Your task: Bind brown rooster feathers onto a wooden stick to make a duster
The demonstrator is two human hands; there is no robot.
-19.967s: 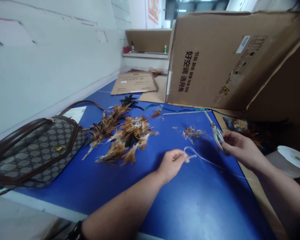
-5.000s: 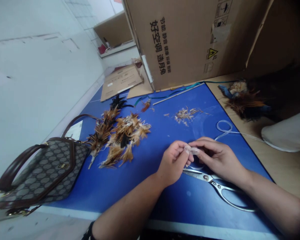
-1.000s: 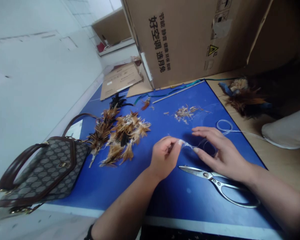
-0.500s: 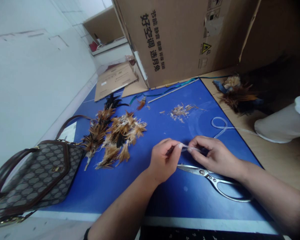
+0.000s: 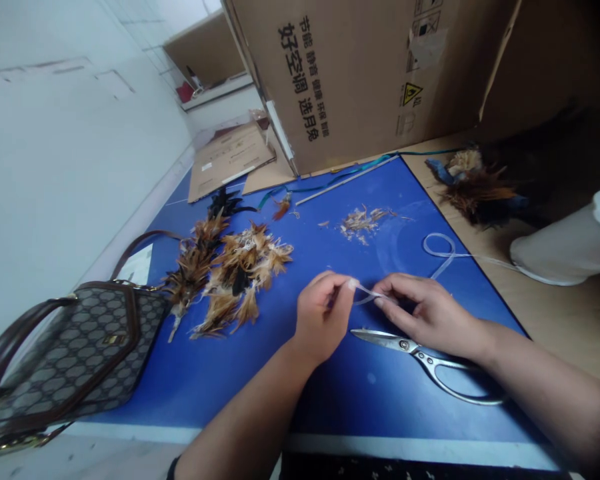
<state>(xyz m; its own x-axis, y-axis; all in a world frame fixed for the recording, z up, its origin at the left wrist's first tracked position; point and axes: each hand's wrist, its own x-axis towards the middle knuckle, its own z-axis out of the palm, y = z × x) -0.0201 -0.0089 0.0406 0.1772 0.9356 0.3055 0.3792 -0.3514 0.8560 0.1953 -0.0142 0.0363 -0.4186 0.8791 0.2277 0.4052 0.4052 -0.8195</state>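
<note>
Two grips, head view: my left grip (image 5: pixel 323 317), pinching a clear strip (image 5: pixel 365 290); my right grip (image 5: pixel 425 313), pinching the same strip, its short span above the counter (image 5: pixel 220 393), inward of the right edge. One pair of metal scissors (image 5: pixel 406 345), just beside my right grip, toward the front edge. One handbag (image 5: pixel 80 347), front left corner.

Strip (image 5: pixel 365 290) right of centre translucent, glossy, perhaps plastic; scissors (image 5: pixel 405 345) at lower right smooth, shiny metal; tabletop (image 5: pixel 340 393) smooth, low sheen; carton (image 5: pixel 370 80) at top matt cardboard; feathers (image 5: pixel 255 253) ragged; bag handle (image 5: pixel 17 330) glossy.
</note>
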